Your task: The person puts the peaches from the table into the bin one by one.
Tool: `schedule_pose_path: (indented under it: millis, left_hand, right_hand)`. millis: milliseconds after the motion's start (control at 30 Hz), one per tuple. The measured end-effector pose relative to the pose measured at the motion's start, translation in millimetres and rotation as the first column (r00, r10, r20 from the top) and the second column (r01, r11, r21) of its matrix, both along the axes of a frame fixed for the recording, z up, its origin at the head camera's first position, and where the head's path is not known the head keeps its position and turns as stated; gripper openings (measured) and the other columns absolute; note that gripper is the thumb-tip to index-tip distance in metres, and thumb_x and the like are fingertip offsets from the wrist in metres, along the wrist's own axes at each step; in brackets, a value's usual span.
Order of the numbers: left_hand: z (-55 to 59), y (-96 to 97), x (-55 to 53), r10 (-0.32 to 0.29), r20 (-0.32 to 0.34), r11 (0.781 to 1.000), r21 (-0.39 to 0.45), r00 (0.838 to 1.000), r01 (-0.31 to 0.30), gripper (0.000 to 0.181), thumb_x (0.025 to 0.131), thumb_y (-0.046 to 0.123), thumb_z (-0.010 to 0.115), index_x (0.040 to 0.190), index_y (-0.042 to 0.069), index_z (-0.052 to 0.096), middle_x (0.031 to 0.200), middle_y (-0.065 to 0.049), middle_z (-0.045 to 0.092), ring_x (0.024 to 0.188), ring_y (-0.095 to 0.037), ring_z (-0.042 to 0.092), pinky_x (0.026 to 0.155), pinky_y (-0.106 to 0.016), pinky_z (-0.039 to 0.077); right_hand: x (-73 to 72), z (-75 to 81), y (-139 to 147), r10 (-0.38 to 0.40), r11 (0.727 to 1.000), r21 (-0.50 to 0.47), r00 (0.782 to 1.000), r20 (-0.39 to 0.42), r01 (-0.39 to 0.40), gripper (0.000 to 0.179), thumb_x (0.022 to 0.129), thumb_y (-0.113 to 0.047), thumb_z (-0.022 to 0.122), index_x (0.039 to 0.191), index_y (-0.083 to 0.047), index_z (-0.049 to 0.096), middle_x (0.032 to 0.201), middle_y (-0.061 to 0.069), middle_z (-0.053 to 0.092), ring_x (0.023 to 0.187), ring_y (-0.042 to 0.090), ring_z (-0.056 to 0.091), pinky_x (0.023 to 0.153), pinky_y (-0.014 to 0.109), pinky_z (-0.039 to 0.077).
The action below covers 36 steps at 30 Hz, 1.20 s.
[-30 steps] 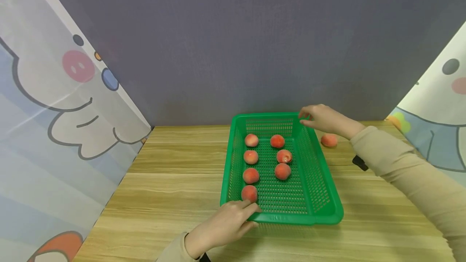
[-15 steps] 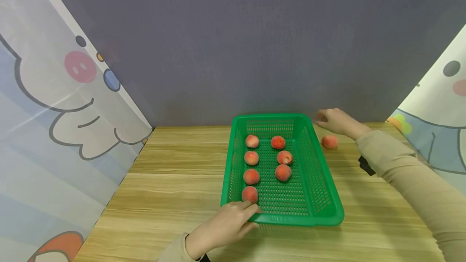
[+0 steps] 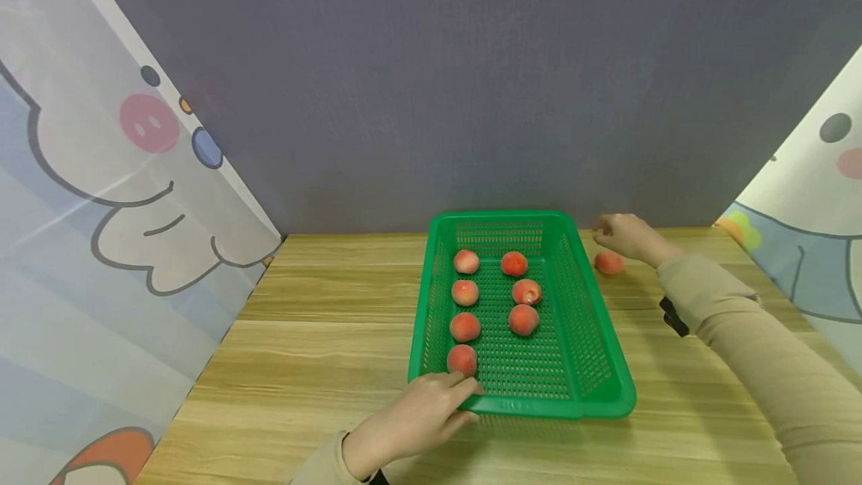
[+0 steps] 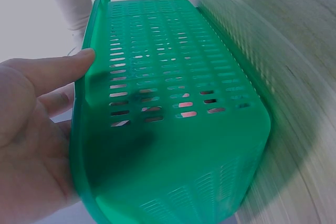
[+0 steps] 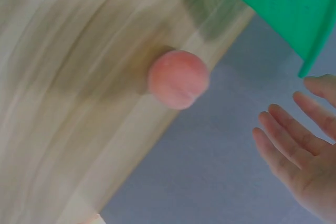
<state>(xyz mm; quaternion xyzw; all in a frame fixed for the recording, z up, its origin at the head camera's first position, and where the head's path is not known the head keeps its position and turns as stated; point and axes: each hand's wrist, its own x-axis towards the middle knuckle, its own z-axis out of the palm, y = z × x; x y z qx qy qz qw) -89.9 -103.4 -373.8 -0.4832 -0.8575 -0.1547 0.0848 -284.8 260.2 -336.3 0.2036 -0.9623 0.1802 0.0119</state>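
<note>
My left hand (image 3: 419, 412) grips the front rim of a green plastic basket (image 3: 539, 407) near its left corner. In the left wrist view, its thumb (image 4: 79, 62) presses the outer face of the perforated wall, with other fingers behind the rim. Inside the basket, several red-orange peaches form a left column, among them a front peach (image 3: 462, 360), and a shorter right column with a back peach (image 3: 515, 263). Outside, to the right, one peach (image 3: 609, 263) lies on the table. Just above that peach, my right hand (image 3: 629, 236) hovers with nothing in it, fingers loosely extended.
The basket stands on a wood-grain table (image 3: 316, 320), whose back edge meets a grey wall (image 3: 431, 96). Cartoon-printed sheets hang at the left (image 3: 87, 245) and right. Inside the basket, bare mesh (image 3: 525, 369) shows at the front right.
My right hand has left the basket's back right corner and moved right and slightly down, toward the peach on the table. My left hand stays on the rim.
</note>
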Motion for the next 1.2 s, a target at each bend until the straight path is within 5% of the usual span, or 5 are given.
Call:
schedule_pose_path:
  millis: [500, 700, 933, 1067, 1200]
  left_hand:
    - [0.4, -0.1, 0.9, 0.002, -0.010, 1.000, 0.001, 1.000, -0.002, 0.025, 0.079, 0.022, 0.067, 0.099, 0.012, 0.057, 0.086, 0.005, 0.058, 0.074, -0.001, 0.055, 0.064, -0.013, 0.043]
    - [1.0, -0.4, 1.2, 0.001, -0.009, 1.000, 0.000, 1.000, -0.001, 0.025, 0.079, 0.022, 0.067, 0.100, 0.012, 0.057, 0.086, 0.005, 0.058, 0.073, -0.001, 0.054, 0.064, -0.013, 0.043]
    - [2.1, 0.3, 1.0, 0.001, -0.011, 1.000, -0.002, 1.000, -0.001, 0.025, 0.079, 0.022, 0.067, 0.100, 0.012, 0.057, 0.086, 0.005, 0.057, 0.073, -0.001, 0.054, 0.064, -0.013, 0.043]
    - [2.7, 0.5, 1.3, 0.004, -0.014, 1.000, -0.001, 1.000, -0.004, 0.025, 0.079, 0.022, 0.067, 0.100, 0.012, 0.057, 0.086, 0.005, 0.057, 0.074, -0.001, 0.055, 0.064, -0.013, 0.043]
    - [2.6, 0.4, 1.4, 0.005, -0.015, 1.000, -0.001, 1.000, -0.005, 0.025, 0.079, 0.022, 0.067, 0.100, 0.012, 0.057, 0.086, 0.005, 0.057, 0.074, -0.001, 0.054, 0.064, -0.013, 0.043]
  right_hand:
    - [-2.2, -29.2, 14, -0.046, 0.999, -0.004, 0.997, 0.068, 0.046, 0.040, 0.083, -0.009, 0.055, 0.113, 0.015, 0.045, 0.103, 0.039, 0.048, 0.095, 0.050, 0.047, 0.075, 0.054, 0.042]
    - [0.1, -37.2, 19, -0.057, 0.998, 0.003, 0.996, 0.071, 0.057, 0.042, 0.085, -0.010, 0.055, 0.114, 0.017, 0.043, 0.106, 0.039, 0.047, 0.090, 0.049, 0.050, 0.074, 0.054, 0.042]
    - [-3.2, -51.8, 25, -0.082, 0.996, 0.023, 0.992, 0.092, 0.080, 0.044, 0.084, -0.008, 0.056, 0.117, 0.017, 0.040, 0.090, 0.034, 0.051, 0.063, 0.029, 0.049, 0.062, 0.042, 0.041]
    - [-2.9, -56.5, 26, -0.069, 0.998, 0.012, 0.995, 0.067, 0.069, 0.045, 0.081, -0.007, 0.058, 0.115, 0.017, 0.042, 0.105, 0.043, 0.044, 0.084, 0.047, 0.051, 0.074, 0.052, 0.041]
    - [-0.9, -59.3, 25, -0.043, 0.999, 0.001, 0.998, 0.037, 0.043, 0.047, 0.079, -0.008, 0.061, 0.112, 0.018, 0.043, 0.103, 0.042, 0.045, 0.094, 0.055, 0.044, 0.079, 0.057, 0.038]
